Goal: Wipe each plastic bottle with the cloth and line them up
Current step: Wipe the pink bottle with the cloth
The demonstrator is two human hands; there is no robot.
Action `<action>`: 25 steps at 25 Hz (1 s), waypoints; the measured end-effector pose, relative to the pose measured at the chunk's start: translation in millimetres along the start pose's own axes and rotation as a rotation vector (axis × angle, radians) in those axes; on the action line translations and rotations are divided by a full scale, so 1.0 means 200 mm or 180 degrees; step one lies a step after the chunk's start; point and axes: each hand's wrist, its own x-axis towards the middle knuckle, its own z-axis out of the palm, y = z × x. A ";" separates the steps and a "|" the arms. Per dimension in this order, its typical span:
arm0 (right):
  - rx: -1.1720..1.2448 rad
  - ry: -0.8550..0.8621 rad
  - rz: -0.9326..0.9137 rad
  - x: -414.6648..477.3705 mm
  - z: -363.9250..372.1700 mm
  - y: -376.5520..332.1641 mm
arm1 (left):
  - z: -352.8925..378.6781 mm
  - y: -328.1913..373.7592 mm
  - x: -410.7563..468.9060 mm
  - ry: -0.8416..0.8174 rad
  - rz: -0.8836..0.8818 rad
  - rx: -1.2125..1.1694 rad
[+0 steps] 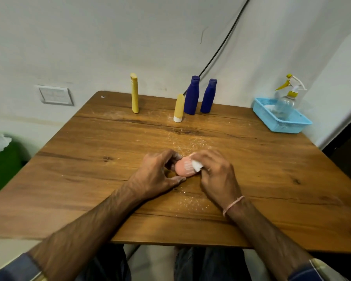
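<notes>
**Pink bottle gripped and cloth pressed at the near centre**

The left hand (160,175) is curled palm-down, its fingers (175,157) closed around the rounded end of a smooth pink bottle (184,168) laid on its side on the surface (89,159). At three o'clock of the bottle, the right hand (217,175) is arched over, fingers pinched shut on a small white cloth (197,165) pressed against the bottle's ribbed end. A pale thread band (233,204) is worn on the right wrist. White specks are scattered over the grained wood around the hands.

At twelve o'clock, four bottles are stood upright: a tall slim yellow bottle (134,94), a short yellow tube (179,108) on its white cap, and two matte blue bottles (192,96) (209,97) just beside each other. At two o'clock, a clear spray bottle (286,102) is held in a blue mesh basket (282,124).
</notes>
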 end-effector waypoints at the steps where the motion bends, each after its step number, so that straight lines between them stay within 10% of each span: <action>1: 0.0123 -0.0122 -0.0358 -0.04 0.00 -0.05 | 0.00 0.00 0.00 0.0013 0.0043 -0.0024; 3: 0.0220 -0.0288 -0.0783 -0.07 -0.01 -0.05 | 0.00 0.00 0.00 0.0036 0.0038 -0.0041; 7: -0.0185 -0.0021 0.0385 0.00 -0.05 0.11 | 0.00 0.00 0.00 0.0028 -0.0136 0.0017; 12: 0.0233 -0.0276 -0.0743 -0.07 -0.01 -0.08 | 0.00 0.02 -0.01 0.0060 -0.0053 -0.0053; 17: -0.0271 0.0065 0.0272 -0.04 -0.05 0.12 | 0.00 0.02 0.00 0.0058 -0.0301 -0.0076; 22: 0.0056 -0.0371 -0.0796 -0.11 -0.01 -0.06 | 0.00 0.03 0.00 0.0086 -0.0225 -0.0084; 25: -0.0155 -0.0065 -0.0097 -0.05 -0.04 0.08 | 0.00 0.03 0.00 0.0085 -0.0369 -0.0071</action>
